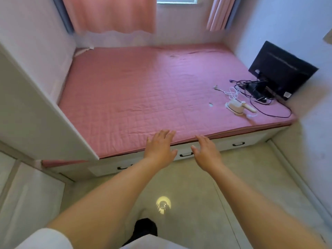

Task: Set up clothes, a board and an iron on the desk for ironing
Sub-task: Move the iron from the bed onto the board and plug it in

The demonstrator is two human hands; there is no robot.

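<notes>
Reaching forward, both hands are held empty with fingers spread: the left hand point(160, 145) over the pink quilted bed point(136, 97) edge, the right hand point(206, 151) beside it. What seems a small white handheld iron point(237, 106) lies at right of frame, long axis running toward lower right, nearer the right hand.

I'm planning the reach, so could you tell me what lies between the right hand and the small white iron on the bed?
Only bare pink quilted mattress cover separates the right hand from the iron, as the head view shows.
</notes>
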